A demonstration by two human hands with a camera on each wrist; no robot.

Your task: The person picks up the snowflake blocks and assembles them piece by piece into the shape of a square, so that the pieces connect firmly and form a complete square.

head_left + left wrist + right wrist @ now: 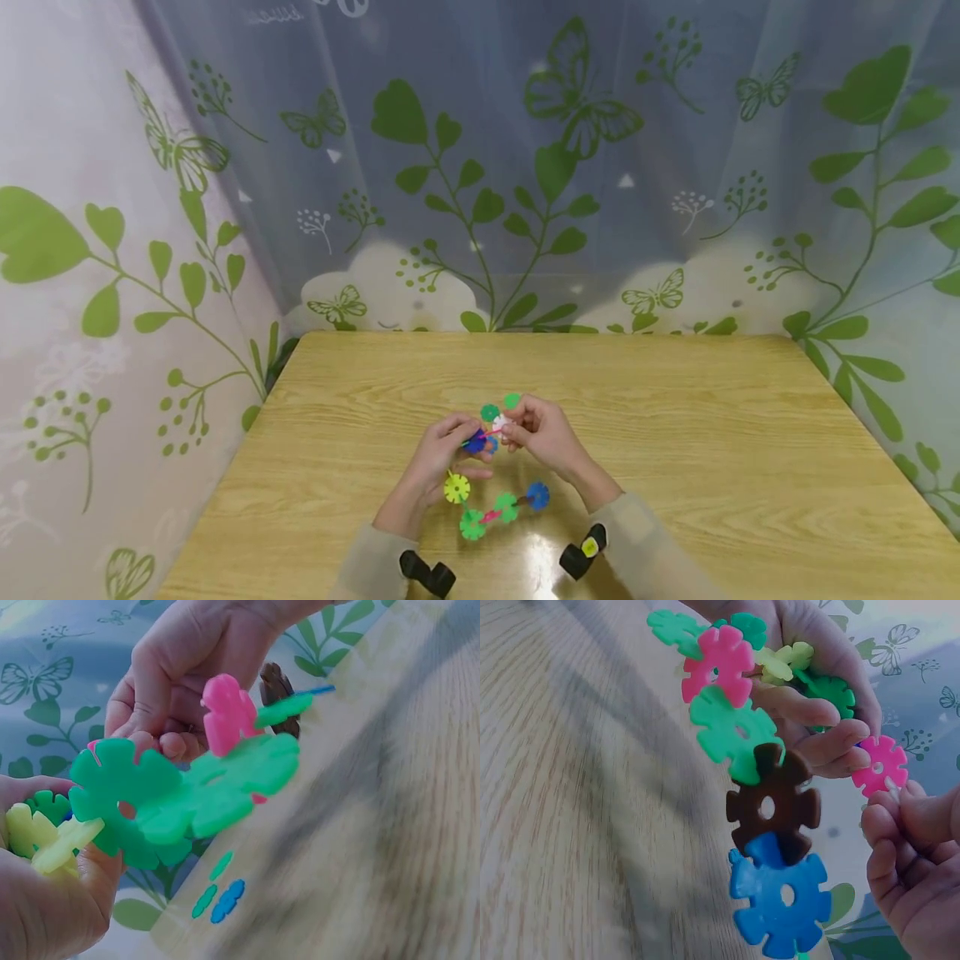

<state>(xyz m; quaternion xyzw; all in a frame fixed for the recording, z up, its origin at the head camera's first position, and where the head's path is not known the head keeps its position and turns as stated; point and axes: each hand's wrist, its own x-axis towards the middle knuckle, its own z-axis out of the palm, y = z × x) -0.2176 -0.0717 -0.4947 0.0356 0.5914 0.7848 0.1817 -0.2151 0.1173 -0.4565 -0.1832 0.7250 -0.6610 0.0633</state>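
Observation:
My left hand [433, 458] grips a chain of notched plastic snowflake discs by its dark blue disc [475, 441]. From there the chain curves down through a yellow disc [457, 488] and a green disc [472, 525]. Its free end has a brown disc [769, 802] and a blue disc [781, 896]. A pink disc [879, 765] sticks out past the left fingertips. My right hand [553, 435] pinches a white disc [500, 425] between thumb and forefinger, right at the pink disc's edge. In the right wrist view, only a sliver of the white disc shows.
Loose on the wooden table [705, 450] beyond the hands lie a dark green disc [490, 412], a lighter green disc [512, 401] and a blue disc [228, 901]. A leaf-patterned curtain [480, 192] hangs behind the table and along both sides.

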